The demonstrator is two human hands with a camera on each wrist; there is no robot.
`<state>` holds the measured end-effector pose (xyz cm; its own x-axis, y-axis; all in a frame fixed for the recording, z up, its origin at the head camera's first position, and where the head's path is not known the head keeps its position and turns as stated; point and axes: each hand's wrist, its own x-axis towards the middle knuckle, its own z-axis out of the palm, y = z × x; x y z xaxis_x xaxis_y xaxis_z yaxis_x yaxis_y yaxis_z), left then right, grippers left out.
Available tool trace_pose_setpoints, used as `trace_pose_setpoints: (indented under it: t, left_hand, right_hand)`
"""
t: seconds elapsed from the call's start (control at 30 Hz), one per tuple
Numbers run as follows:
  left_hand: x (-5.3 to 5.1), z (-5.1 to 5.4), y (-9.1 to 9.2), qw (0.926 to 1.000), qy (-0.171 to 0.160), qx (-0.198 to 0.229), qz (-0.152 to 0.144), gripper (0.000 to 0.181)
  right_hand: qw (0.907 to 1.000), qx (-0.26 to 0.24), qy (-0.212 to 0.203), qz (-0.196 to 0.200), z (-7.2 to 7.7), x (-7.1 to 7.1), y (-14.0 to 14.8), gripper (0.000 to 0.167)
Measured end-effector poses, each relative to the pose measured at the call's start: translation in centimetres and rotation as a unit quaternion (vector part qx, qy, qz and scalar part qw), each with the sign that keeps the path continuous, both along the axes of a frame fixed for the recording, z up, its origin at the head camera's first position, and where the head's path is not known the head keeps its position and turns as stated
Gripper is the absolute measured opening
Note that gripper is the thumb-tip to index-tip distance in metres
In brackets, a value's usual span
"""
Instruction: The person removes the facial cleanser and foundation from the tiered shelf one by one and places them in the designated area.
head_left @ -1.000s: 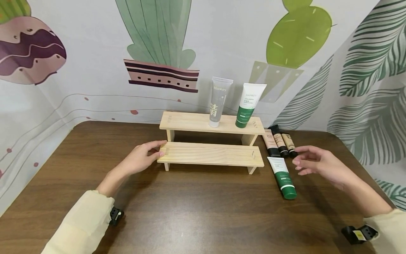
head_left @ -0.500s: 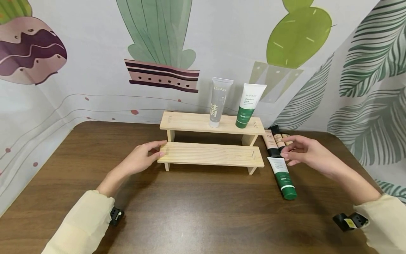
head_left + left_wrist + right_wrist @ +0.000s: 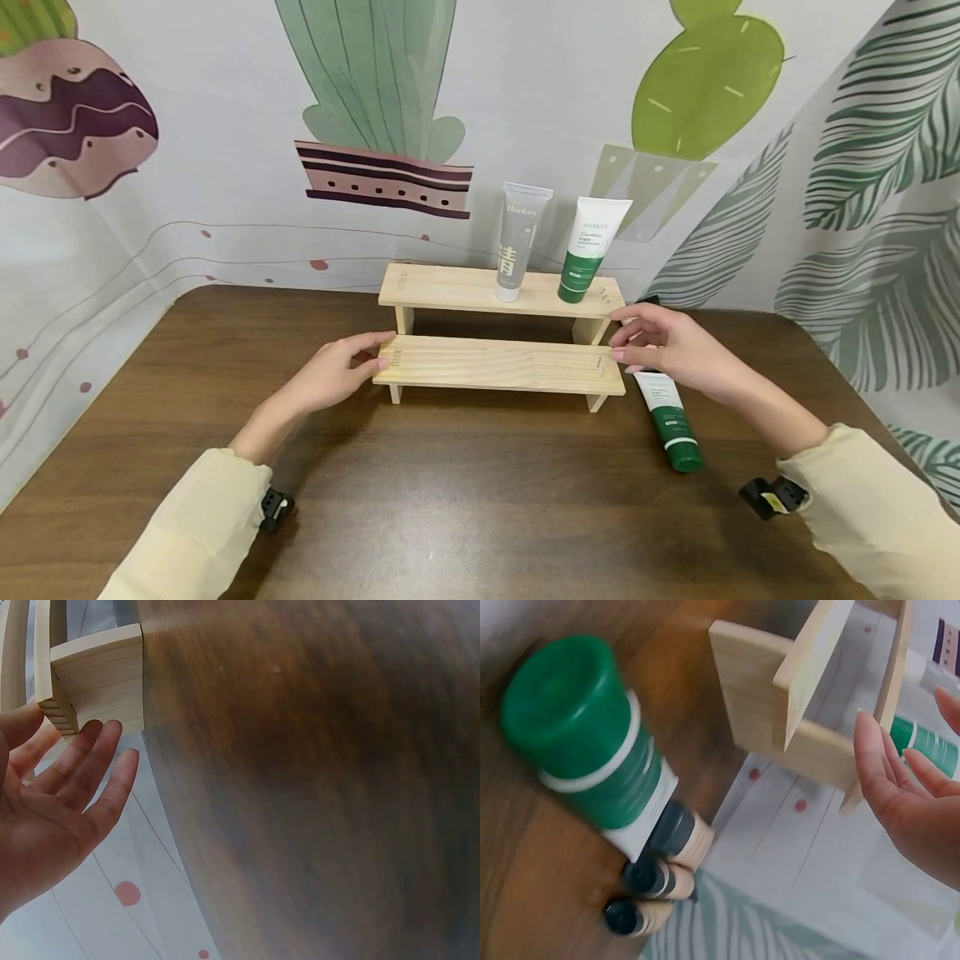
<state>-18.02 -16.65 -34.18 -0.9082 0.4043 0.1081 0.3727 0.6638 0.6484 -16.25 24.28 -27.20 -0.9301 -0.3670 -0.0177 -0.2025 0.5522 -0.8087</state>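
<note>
A two-tier wooden stand (image 3: 495,363) stands on the table. At the left end of its lower board, my left hand (image 3: 330,379) touches with thumb and index finger; in the left wrist view the other fingers of that hand (image 3: 56,799) are spread beside the end panel. My right hand (image 3: 671,350) is at the stand's right end, fingers loosely bent and holding nothing; contact with the wood is unclear. On the upper board stand a grey tube (image 3: 516,242) and a white-green tube (image 3: 592,250).
Another white-green tube (image 3: 675,429) lies on the table (image 3: 450,517) right of the stand. Several smaller dark-capped tubes, including one beige tube (image 3: 697,844), lie behind it, mostly covered by the right hand in the head view. A patterned cloth (image 3: 225,125) hangs behind.
My right hand has moved left from beside the small tubes to the stand's right end. The left hand, stand and tubes have stayed where they were.
</note>
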Motion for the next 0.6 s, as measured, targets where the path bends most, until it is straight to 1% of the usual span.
trace_pose_setpoints:
  t: [0.1,0.2,0.33,0.5,0.6]
  left_hand:
    - [0.0,0.0,0.0,1.0000,0.001,0.001,0.001,0.040]
    - [0.0,-0.1,0.0,1.0000,0.005,0.001,0.005,0.040]
    - [0.0,-0.1,0.1,0.9999,0.009,0.001,0.005,0.040]
    - [0.0,0.0,0.1,1.0000,0.006,-0.001,0.004,0.040]
    - [0.0,0.0,0.1,1.0000,0.006,0.001,0.004,0.040]
  right_hand:
    - [0.9999,-0.001,0.014,0.008,0.0,-0.2,-1.2,0.044]
    - [0.9988,0.007,0.045,0.014,0.0,-0.5,-2.2,0.044]
    - [0.9973,0.006,0.071,0.016,0.0,-1.0,-3.5,0.046]
    - [0.9976,-0.002,0.069,0.011,0.2,-1.6,-5.0,0.046]
    - [0.9976,-0.016,0.068,0.007,0.3,-2.1,-5.9,0.046]
